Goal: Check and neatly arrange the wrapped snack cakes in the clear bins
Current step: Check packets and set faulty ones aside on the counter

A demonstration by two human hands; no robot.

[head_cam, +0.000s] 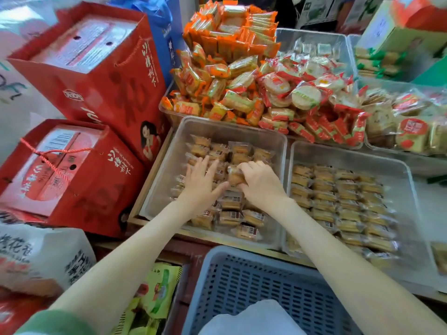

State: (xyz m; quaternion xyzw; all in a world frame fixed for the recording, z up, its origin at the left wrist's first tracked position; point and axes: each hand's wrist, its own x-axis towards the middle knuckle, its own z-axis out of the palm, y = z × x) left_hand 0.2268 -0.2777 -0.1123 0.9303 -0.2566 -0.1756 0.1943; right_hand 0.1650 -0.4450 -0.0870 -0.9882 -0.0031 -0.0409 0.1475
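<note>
Far left, two red gift boxes, one tilted at the back [79,68], one nearer [60,170] with a red cord handle; below them a white printed package [36,257]; beside that a green snack bag [157,291]. Left clear bin [159,165] holds wrapped snack cakes [232,218], loosely laid, several showing barcode labels, bare floor along its left wall. Left hand [200,182] palm down inside this bin, fingers straight and spread, resting flat on the cakes, gripping nothing. Just beside it, touching at the thumb side, a single wrapped cake [234,176] lifted slightly above the layer; right hand [258,182] has its fingers curled round this cake, holding it over the bin's middle. Slotted grey-blue basket [242,286] in the foreground below both forearms. Right clear bin [350,153] touches the left one; its cakes [338,197] stand in tidy close rows. Behind, heaped orange-wrapped snacks [217,81]; right of those, red-wrapped round crackers [302,97].
</note>
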